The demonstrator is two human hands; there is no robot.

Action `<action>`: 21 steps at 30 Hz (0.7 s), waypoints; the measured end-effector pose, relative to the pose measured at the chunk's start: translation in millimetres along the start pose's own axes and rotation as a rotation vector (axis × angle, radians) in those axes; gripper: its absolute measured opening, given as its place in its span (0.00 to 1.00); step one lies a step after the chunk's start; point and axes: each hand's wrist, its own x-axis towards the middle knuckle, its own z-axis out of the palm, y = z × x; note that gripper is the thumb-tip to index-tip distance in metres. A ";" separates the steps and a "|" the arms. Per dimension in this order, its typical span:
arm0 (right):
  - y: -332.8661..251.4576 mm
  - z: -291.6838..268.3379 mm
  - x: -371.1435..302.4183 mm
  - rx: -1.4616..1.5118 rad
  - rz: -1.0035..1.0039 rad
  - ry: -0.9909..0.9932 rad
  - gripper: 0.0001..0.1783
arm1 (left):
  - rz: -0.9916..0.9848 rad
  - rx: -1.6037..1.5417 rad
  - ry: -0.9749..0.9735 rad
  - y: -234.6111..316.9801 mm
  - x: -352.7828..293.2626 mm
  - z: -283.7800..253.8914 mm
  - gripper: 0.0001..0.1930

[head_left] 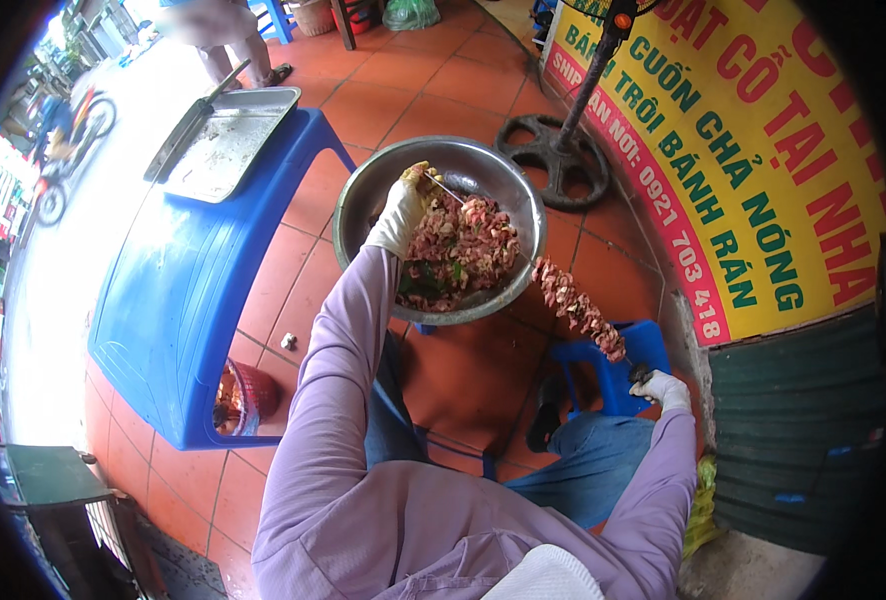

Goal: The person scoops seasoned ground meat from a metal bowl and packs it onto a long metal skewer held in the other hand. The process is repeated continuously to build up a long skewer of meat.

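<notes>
A wide metal bowl [355, 262] holds chopped raw meat [443, 270] with some green leaves in it. My right hand [663, 390], in a pale glove, is closed round the dark handle end of a long metal skewer, low at the right. Packed meat pieces [578, 312] cover the skewer's lower part, and its bare front part slants up over the bowl. Over the bowl's left side, my left hand [401, 212], in a pale glove stained yellow at the fingertips, is closed at the skewer's thin tip. Whether a meat piece is between those fingers is hidden.
A blue plastic table [188, 270] at the left carries a metal tray [238, 150] and a long dark tool. Beneath it is a red basket [263, 392]. A blue stool [643, 350] stands by my right hand. A fan stand [553, 160] is beyond the bowl, beside a yellow sign [743, 150].
</notes>
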 end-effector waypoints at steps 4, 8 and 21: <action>-3.6 -0.3 -4.6 -0.012 -0.061 -0.010 0.08 | 0.020 0.048 -0.095 5.6 -3.6 6.5 0.12; -8.1 1.0 -7.4 -0.015 -0.002 -0.009 0.07 | -0.058 0.139 -0.003 10.1 -6.6 13.6 0.12; 3.1 1.4 -15.2 -0.165 0.007 0.064 0.12 | 0.339 0.570 -0.001 -5.6 -21.0 33.5 0.08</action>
